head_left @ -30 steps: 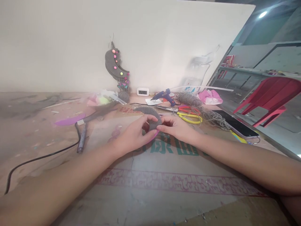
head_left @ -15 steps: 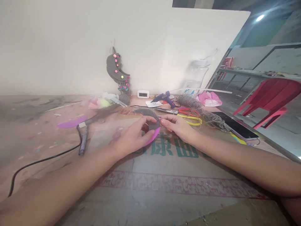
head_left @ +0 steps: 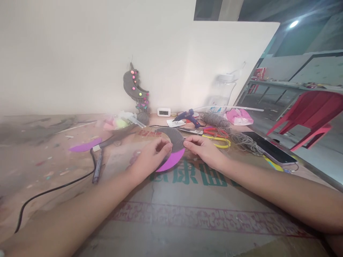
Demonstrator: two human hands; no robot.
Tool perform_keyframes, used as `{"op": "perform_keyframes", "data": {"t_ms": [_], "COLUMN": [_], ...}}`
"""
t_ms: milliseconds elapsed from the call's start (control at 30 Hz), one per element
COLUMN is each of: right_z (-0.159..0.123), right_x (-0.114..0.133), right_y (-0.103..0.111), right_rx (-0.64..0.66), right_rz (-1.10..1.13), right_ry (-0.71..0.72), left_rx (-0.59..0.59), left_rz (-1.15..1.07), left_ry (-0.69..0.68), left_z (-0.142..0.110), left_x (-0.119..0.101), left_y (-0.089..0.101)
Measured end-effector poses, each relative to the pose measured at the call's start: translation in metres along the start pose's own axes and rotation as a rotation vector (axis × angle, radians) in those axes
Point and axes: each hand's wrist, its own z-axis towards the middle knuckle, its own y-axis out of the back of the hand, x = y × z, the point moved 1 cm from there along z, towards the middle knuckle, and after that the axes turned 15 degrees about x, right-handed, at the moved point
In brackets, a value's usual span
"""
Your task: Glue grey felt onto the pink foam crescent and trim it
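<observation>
A purple crescent cutout (head_left: 171, 160), its upper part wound with grey yarn (head_left: 175, 137), is held over the cardboard between my hands. My left hand (head_left: 154, 157) is closed on the crescent's inner edge, thumb and fingers pinched together. At the outer edge, where the winding meets bare purple, my right hand (head_left: 199, 147) is closed in a pinch on the yarn; the strand itself is barely visible. Behind my right hand, a tangled grey yarn bundle (head_left: 246, 142) lies beside yellow-handled scissors (head_left: 221, 142).
A blue glue gun (head_left: 187, 117), a white clock (head_left: 163, 112) and a clear bottle (head_left: 224, 91) stand at the back. A decorated grey crescent (head_left: 131, 84) leans on the white board. A phone (head_left: 270, 148) lies right; a marker (head_left: 98, 167) and black cable (head_left: 53, 187) lie left.
My left hand's fingers have drawn in from over the winding to the inner edge, uncovering more of the crescent and its purple part. My right hand stays pinched at the outer edge.
</observation>
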Motion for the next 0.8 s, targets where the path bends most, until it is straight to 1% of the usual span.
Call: {"op": "perform_keyframes", "data": {"t_ms": [100,167,267,333,533,800], "right_z": [0.001,0.002,0.003,0.004,0.007,0.005], "right_x": [0.000,-0.001,-0.002,-0.003,-0.009,-0.006], "right_y": [-0.002,-0.002,-0.002,-0.001,0.002,0.001], "right_rx": [0.046,0.083,0.111,0.104,0.012,0.030], "right_rz": [-0.011,-0.032,-0.063,-0.072,-0.042,-0.057], "right_ry": [0.024,0.040,0.018,0.009,-0.029,-0.072], "left_rx": [0.042,0.025,0.005,0.002,-0.017,0.004], "left_rz": [0.018,0.026,0.038,0.031,-0.045,-0.126], "left_ry": [0.024,0.037,0.046,0.060,0.074,0.025], "left_z": [0.001,0.001,0.003,0.004,0.006,0.007], "left_x": [-0.002,-0.003,-0.001,0.001,0.005,0.011], "left_y": [0.003,0.003,0.003,0.002,0.003,0.001]}}
